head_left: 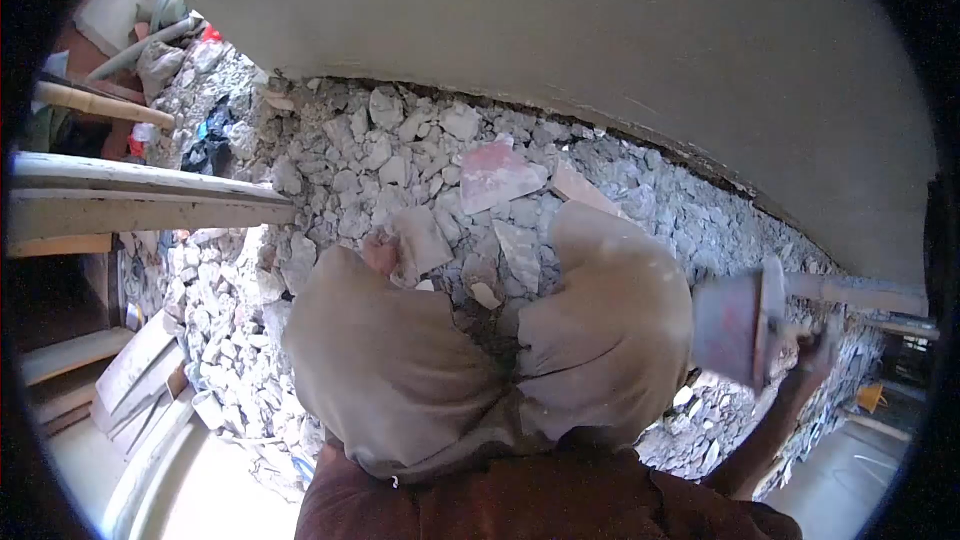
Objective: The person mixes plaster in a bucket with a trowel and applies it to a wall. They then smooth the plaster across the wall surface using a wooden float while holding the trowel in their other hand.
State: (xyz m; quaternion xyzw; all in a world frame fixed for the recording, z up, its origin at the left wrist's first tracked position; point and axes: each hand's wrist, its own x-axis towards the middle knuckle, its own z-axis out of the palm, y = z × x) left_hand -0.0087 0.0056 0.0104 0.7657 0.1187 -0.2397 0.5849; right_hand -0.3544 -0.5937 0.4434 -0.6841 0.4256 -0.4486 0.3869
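At the right, my right hand [808, 352] is beside the rim of a grey and reddish bucket [728, 328], which lies tilted on its side beyond my right knee. Motion smears the hand and the bucket; the fingers seem closed at its rim. My left hand is out of sight. Broken concrete rubble [400, 155] covers the ground before my bent knees. A flat piece with a pinkish-red face [498, 176] lies there, next to a long pale slab [582, 188]. Close to my left knee is a flat beige piece [424, 240].
A smooth grey wall [560, 20] rises along the far side of the rubble. Long timbers [150, 195] jut in from the left, below a bamboo pole [105, 103]. Flat boards [140, 380] lean at the lower left. A dark plastic bag [207, 148] lies among the stones.
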